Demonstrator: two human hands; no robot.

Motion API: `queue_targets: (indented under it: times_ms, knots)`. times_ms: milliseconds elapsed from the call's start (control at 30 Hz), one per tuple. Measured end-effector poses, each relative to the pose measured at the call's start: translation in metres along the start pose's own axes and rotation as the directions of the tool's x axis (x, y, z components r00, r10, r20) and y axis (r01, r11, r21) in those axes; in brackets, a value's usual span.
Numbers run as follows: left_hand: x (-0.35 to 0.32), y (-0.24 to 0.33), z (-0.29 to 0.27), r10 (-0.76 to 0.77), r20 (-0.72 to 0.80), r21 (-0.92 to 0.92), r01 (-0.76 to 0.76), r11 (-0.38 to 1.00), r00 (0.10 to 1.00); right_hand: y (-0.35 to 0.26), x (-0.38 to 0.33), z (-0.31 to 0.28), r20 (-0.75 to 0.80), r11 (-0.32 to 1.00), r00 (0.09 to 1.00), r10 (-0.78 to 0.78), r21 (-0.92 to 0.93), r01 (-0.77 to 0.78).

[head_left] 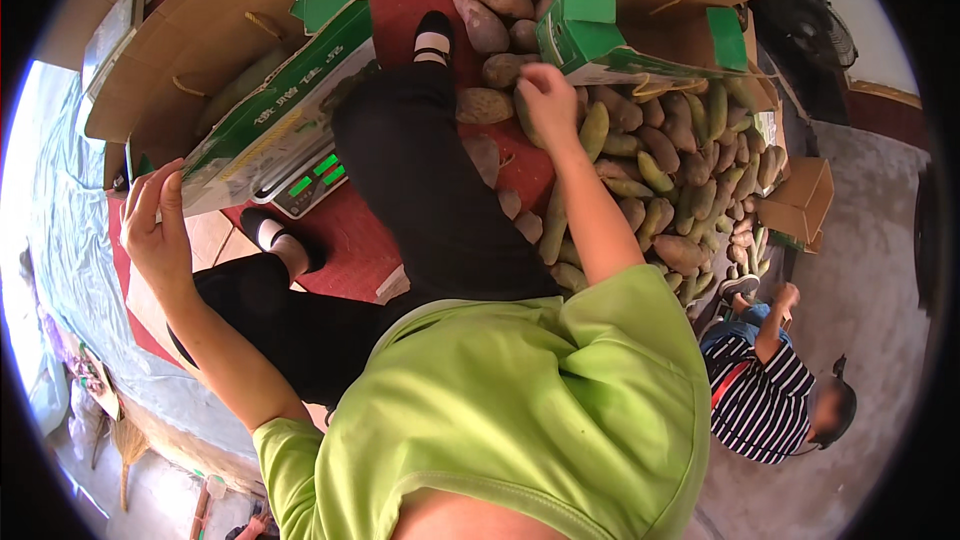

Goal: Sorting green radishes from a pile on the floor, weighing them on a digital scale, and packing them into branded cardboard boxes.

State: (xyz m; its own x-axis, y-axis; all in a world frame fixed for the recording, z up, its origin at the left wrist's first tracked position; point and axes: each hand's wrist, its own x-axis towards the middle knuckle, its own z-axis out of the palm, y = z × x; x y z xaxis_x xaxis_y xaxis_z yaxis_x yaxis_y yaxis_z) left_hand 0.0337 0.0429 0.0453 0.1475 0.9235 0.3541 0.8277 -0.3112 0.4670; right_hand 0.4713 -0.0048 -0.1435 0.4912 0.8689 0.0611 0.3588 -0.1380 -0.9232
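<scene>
My left hand (158, 230), fingers apart and half bent, is at the near corner of a large open green and brown carton (275, 105). It holds nothing that I can see. Inside the carton lies a long greenish vegetable (240, 90), partly hidden by the walls. A digital scale (305, 190) with lit green displays shows below the carton's edge. My right hand (550, 105) has its fingers curled down over the vegetables, beside a brown tuber (503, 70) and a green oblong vegetable (527, 122). Whatever those fingers grip, if anything, is hidden.
A big heap of brown and green oblong vegetables (680, 165) spreads to the right on a red floor covering (375, 225). A second open carton (640, 25) stands behind it. Another person in a striped shirt (760, 395) squats at the right. A fan (805, 25) stands far right.
</scene>
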Motion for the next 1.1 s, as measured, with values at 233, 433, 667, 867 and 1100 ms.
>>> queue_targets:
  times_ms: [233, 433, 667, 867, 1100]
  knots:
    - [0.004, -0.010, 0.007, 0.060, -0.040, -0.008, -0.060, 0.998, 0.997, 0.148, -0.014, -0.127, -0.234, 0.704, 0.913, 0.334, -0.582, -0.407]
    - [0.001, -0.006, 0.002, -0.027, -0.127, -0.021, 0.025, 0.999, 0.992, 0.157, 0.011, -0.133, -0.229, 0.530, 0.805, 0.548, -0.649, -0.546]
    - [0.012, 0.006, 0.019, -0.019, -0.159, -0.072, 0.008, 0.997, 0.987, 0.212, 0.016, -0.157, -0.033, 0.556, 0.851, 0.524, -0.744, -0.371]
    - [0.008, 0.019, 0.002, 0.018, -0.079, -0.005, -0.019, 1.000, 0.997, 0.166, 0.009, -0.099, -0.118, 0.373, 0.849, 0.515, -0.861, -0.345]
    - [0.011, 0.022, -0.002, 0.064, -0.052, -0.057, -0.066, 0.996, 0.997, 0.146, -0.028, -0.066, 0.011, 0.501, 0.916, 0.400, -0.840, -0.209]
